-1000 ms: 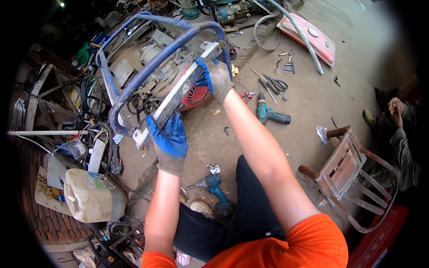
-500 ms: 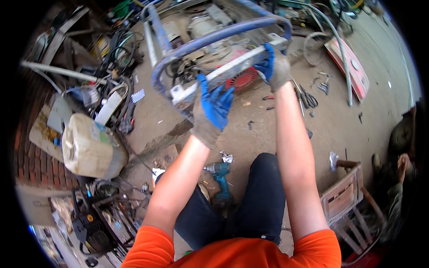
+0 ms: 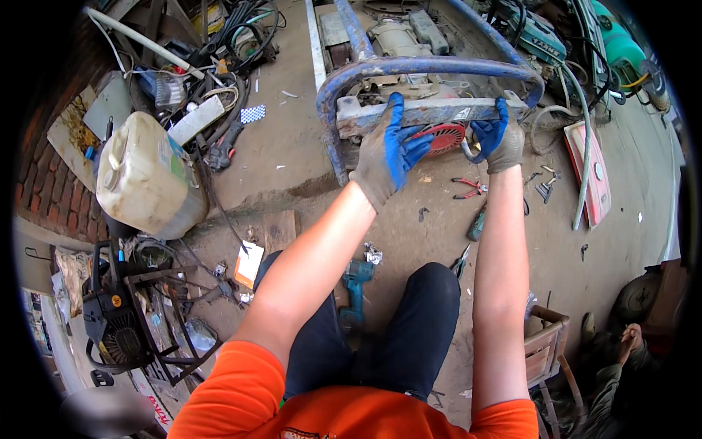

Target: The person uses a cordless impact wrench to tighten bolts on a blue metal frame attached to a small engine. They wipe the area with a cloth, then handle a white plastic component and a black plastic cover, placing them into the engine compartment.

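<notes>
A worn grey metal bar spans the near end of a blue tubular frame, just below its top rail. My left hand, in a grey and blue work glove, grips the bar left of its middle, thumb up across its face and fingers underneath. Near the bar's right end, my right hand, gloved alike, is closed on it with its fingers partly hidden. Between my hands, below the bar, shows a red slotted round cover. An engine-like metal housing sits inside the frame.
Between my legs stands a teal cordless drill. Red-handled pliers and other tools lie right of the frame. At left are a whitish jerrycan and a chainsaw. Another person's hand shows lower right, beside a wooden chair.
The view has turned, so the bar and frame now appear nearly level and farther right. Both hands stay on the bar. My left fingers look more curled under it.
</notes>
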Tool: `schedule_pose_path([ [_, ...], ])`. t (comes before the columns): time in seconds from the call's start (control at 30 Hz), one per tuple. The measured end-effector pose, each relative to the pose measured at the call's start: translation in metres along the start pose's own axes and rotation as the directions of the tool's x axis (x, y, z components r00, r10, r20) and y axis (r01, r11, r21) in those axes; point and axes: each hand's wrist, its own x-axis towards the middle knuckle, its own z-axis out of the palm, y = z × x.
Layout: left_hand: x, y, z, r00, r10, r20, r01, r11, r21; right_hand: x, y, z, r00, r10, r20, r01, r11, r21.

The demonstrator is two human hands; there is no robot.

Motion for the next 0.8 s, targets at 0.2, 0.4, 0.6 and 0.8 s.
schedule_pose_path([
  [0.2, 0.002, -0.003, -0.003, 1.0, -0.005, 0.0, 0.005, 1.0, -0.001, 0.015, 0.005, -0.01, 0.999, 0.03, 0.02, -0.03, 1.0, -0.01],
  [0.4, 0.012, -0.001, -0.007, 1.0, 0.016, 0.006, -0.016, 1.0, -0.007, 0.013, 0.006, 0.0, 1.0, -0.01, -0.016, 0.009, 0.998, -0.066],
  [0.6, 0.01, -0.001, -0.007, 1.0, 0.018, 0.01, -0.018, 1.0, 0.022, 0.024, 0.003, -0.016, 0.997, 0.033, 0.074, -0.032, 0.999, -0.013],
  [0.8, 0.008, -0.001, -0.002, 0.996, 0.079, -0.03, -0.075, 0.992, 0.097, 0.024, 0.004, -0.01, 0.999, 0.038, 0.027, -0.038, 0.999, -0.007],
])
